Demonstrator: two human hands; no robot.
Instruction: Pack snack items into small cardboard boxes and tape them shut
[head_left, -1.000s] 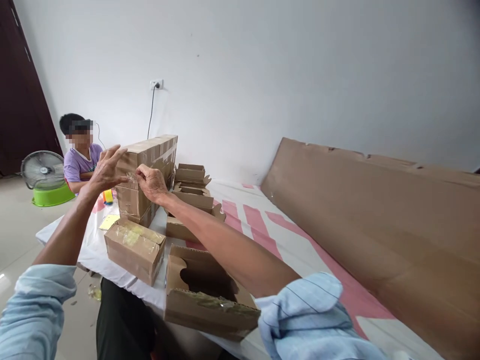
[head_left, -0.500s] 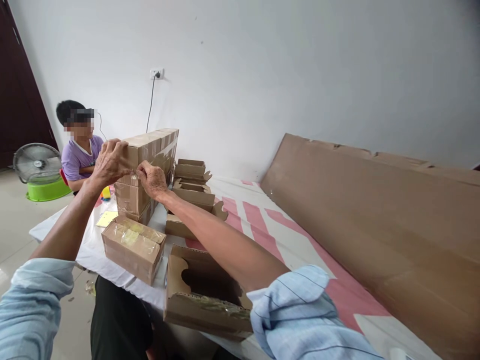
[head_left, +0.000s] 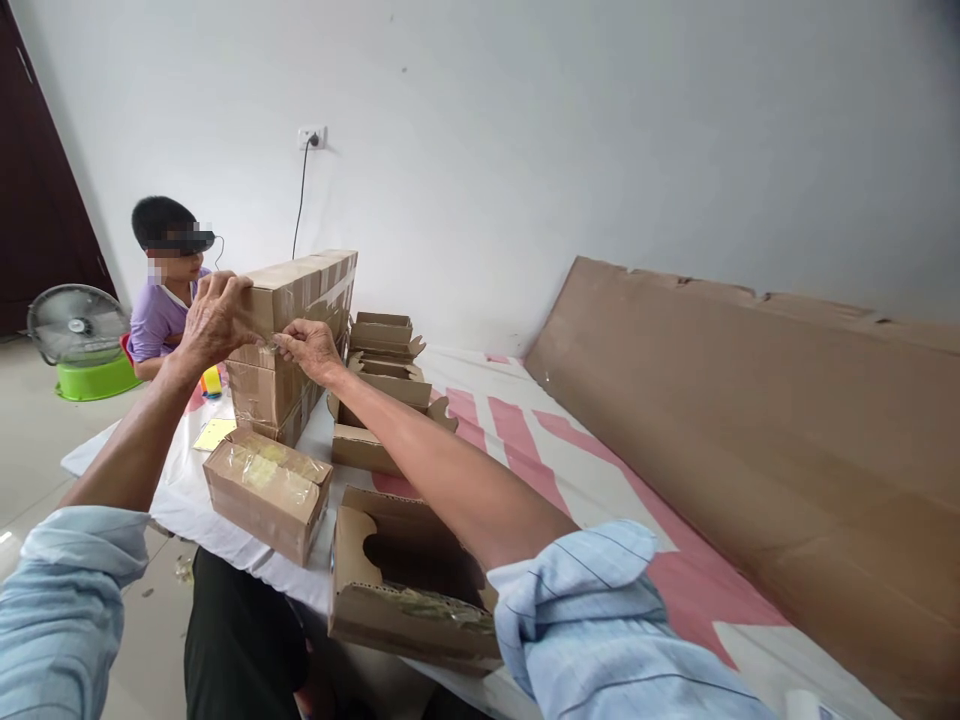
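A stack of taped cardboard boxes stands at the far left of the white-and-pink sheet. My left hand is curled over the near top corner of the stack's upper box and grips it. My right hand pinches a strip of clear tape at that box's near end face, just right of my left hand. A sealed, tape-wrapped box lies flat below the stack. Closer to me sits an open empty box.
Several open empty boxes sit behind my right arm. A big cardboard sheet leans against the wall on the right. A person in a purple shirt sits behind the stack, beside a floor fan and a green basin.
My left hand went from spread open beside the stack to closed over the top box's corner. My right hand stayed at the tape and shifted slightly right. The person behind turned their head.
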